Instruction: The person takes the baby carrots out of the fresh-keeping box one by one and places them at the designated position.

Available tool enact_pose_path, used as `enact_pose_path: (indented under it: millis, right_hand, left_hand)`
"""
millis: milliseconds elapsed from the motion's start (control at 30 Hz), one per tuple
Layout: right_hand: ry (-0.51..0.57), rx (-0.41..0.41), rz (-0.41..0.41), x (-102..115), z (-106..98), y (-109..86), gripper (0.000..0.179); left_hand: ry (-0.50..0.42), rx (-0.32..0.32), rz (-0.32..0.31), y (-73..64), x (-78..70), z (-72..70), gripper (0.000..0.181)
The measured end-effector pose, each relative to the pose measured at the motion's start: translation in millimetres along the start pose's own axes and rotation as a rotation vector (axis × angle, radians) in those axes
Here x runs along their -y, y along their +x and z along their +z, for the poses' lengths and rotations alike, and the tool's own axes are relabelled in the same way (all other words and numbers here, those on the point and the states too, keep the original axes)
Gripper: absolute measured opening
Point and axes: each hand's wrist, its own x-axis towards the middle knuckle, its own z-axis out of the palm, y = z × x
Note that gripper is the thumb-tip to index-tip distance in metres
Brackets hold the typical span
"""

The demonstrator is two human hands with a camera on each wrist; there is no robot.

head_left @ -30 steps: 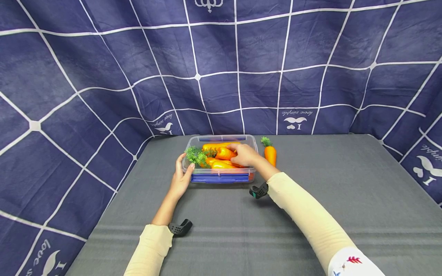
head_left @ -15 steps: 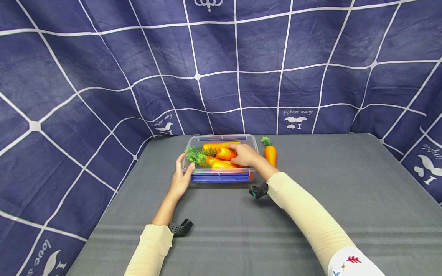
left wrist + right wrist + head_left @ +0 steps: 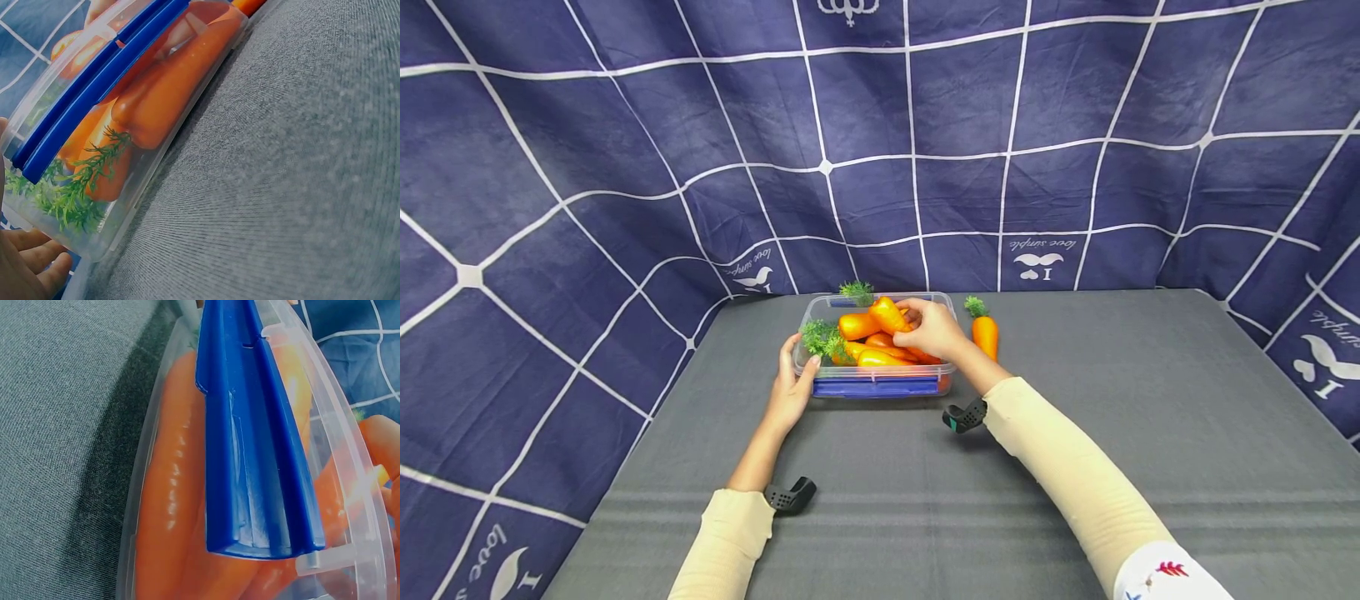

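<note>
A clear plastic food box (image 3: 952,385) with blue clip flaps (image 3: 94,94) holds several orange carrots (image 3: 883,358) with leafy green tops. My left hand (image 3: 790,396) grips the box at its left end, thumb near the front corner and fingers along the side. Over the right half of the box, my right hand (image 3: 934,333) pinches a carrot (image 3: 887,314) by its orange body. That carrot is tilted above the others, and a green tuft (image 3: 857,292) shows over the back rim. In the right wrist view the blue flap (image 3: 256,456) hides much of the contents.
One more carrot (image 3: 986,336) lies on the grey cloth-covered table (image 3: 880,483), just right of the box. A dark blue curtain with white grid lines (image 3: 962,192) hangs behind and at the sides. Black bands (image 3: 792,496) are on both wrists.
My right hand has raised a carrot from among the others and tilted it up, and a green tuft now shows at the back rim. The left hand stays on the box.
</note>
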Motion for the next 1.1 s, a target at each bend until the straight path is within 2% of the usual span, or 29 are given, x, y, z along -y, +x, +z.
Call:
enact_pose_path:
  millis: [267, 600, 867, 1100]
  right_hand:
    - [0.145, -0.081, -0.01, 0, -1, -1.7, 0.052]
    - [0.427, -0.239, 0.001, -1, -4, -4.1, 0.047]
    - [0.703, -0.256, 0.095, 2, -13, -8.6, 0.046]
    - [0.83, -0.285, 0.128, 0, -21, -15.4, 0.046]
  left_hand:
    - [0.006, 0.011, 0.005, -0.3, -0.2, -0.7, 0.056]
    - [0.017, 0.011, -0.005, -1.3, 1.4, -1.9, 0.057]
    - [0.009, 0.002, 0.014, -0.9, 1.3, -1.1, 0.056]
    - [-0.003, 0.012, 0.018, -0.1, 0.8, -0.5, 0.057]
